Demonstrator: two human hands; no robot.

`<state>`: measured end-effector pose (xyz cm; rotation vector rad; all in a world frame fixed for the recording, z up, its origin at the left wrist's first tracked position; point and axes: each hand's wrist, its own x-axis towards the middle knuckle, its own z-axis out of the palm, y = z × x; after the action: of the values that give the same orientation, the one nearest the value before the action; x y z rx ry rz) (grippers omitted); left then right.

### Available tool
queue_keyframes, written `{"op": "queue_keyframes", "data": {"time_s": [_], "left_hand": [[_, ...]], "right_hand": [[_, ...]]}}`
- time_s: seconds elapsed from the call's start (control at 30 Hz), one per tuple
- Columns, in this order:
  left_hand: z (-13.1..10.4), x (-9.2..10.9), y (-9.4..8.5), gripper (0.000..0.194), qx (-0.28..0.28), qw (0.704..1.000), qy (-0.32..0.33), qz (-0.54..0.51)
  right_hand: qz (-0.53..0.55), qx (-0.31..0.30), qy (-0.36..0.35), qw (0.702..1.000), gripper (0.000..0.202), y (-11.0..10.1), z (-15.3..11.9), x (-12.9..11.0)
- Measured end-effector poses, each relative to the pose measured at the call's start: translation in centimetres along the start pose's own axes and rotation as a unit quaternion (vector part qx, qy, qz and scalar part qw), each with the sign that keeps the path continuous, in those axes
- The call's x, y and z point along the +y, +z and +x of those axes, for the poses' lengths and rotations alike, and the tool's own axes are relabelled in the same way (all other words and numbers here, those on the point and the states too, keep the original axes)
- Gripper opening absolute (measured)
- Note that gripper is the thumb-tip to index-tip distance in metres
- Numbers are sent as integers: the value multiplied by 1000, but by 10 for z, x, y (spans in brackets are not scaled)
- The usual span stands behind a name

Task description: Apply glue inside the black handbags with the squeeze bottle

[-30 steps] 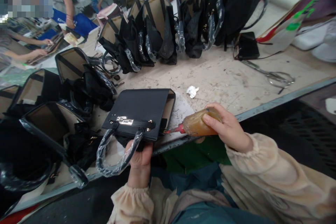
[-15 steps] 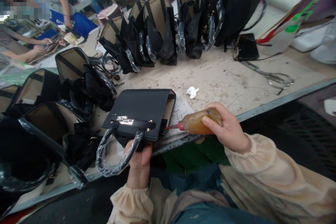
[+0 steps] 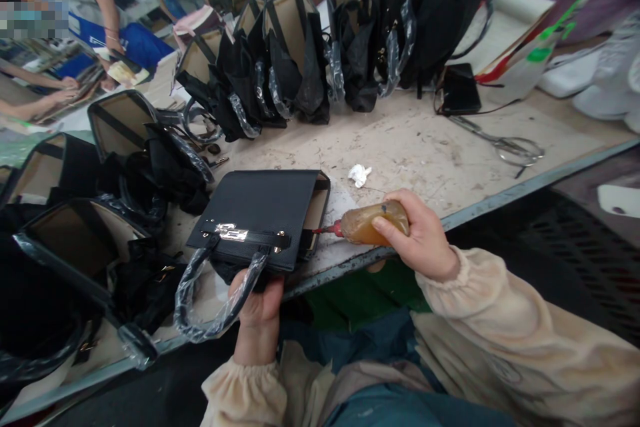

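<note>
A black handbag lies on its side near the table's front edge, its metal clasp facing up. Its handle, wrapped in clear plastic, loops over the edge in front of my left hand. That hand is closed on the bag's near edge from below; some fingers are hidden under it. My right hand grips a squeeze bottle of amber liquid, held almost level. The bottle's thin red nozzle points left into the opening at the bag's right side; its tip is at the dark inner edge.
Several unfinished black bags stand along the back and left of the table. Crumpled white paper lies beyond the bottle. Scissors, a black case and a clear bottle with a green cap are at right. Co-workers sit at far left.
The nozzle has shifted slightly upward along the bag's open side, away from the near edge. My left hand keeps its hold. The whole view has drifted a little.
</note>
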<state>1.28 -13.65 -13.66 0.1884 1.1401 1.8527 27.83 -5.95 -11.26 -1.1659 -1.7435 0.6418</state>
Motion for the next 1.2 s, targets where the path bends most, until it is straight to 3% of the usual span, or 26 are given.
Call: {"op": "queue_keyframes", "data": {"time_s": [0.13, 0.33, 0.57, 0.97, 1.2], "left_hand": [[0, 0, -2, 17, -16, 1000, -2, 8], [2, 0, -7, 14, -15, 1000, -9, 5], [2, 2, -6, 10, -7, 1000, 2, 20], [0, 3, -6, 12, -9, 1000, 5, 1], [3, 4, -8, 6, -6, 1000, 4, 2]], "right_hand": [[8, -2, 11, 1000, 25, -1, 0, 0], [44, -55, 28, 997, 24, -5, -3, -6], [10, 1, 25, 1000, 24, 0, 2, 2], [-13, 38, 17, 999, 24, 9, 9, 16], [92, -51, 88, 991, 25, 2, 1, 4]]}}
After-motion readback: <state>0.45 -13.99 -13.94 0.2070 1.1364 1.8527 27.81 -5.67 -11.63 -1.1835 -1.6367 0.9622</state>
